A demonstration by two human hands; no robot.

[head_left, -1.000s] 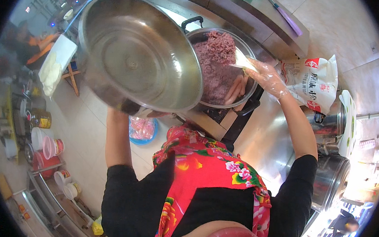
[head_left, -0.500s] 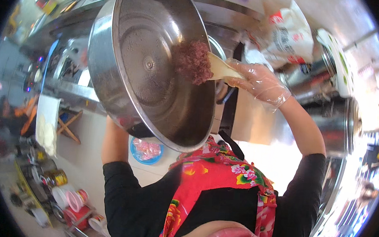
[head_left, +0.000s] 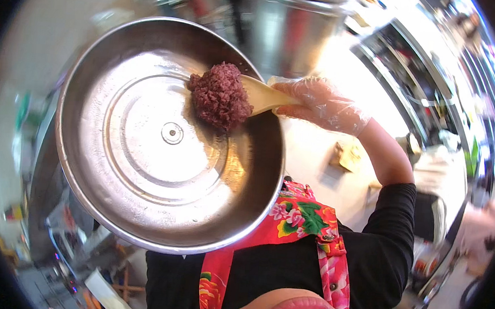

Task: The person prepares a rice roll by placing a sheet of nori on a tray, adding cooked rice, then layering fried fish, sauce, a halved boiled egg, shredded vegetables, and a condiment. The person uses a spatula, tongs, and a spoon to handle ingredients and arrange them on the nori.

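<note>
Swung level since earlier, pan (head_left: 146, 148) fills left; right hand (head_left: 321, 102) fingers grip rice-laden paddle (head_left: 262, 94).

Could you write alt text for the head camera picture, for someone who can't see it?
A right hand in a clear plastic glove holds a pale spatula carrying a clump of dark reddish-purple rice over a big shiny steel lid turned underside up. The left hand is hidden behind the lid. The person wears a flowered red apron over black sleeves.

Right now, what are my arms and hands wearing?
The right hand wears a thin, clear, crinkled disposable glove reaching the wrist. Its forearm is bare, with a black sleeve pushed up toward the elbow. The left hand and arm are hidden behind the big steel lid.
</note>
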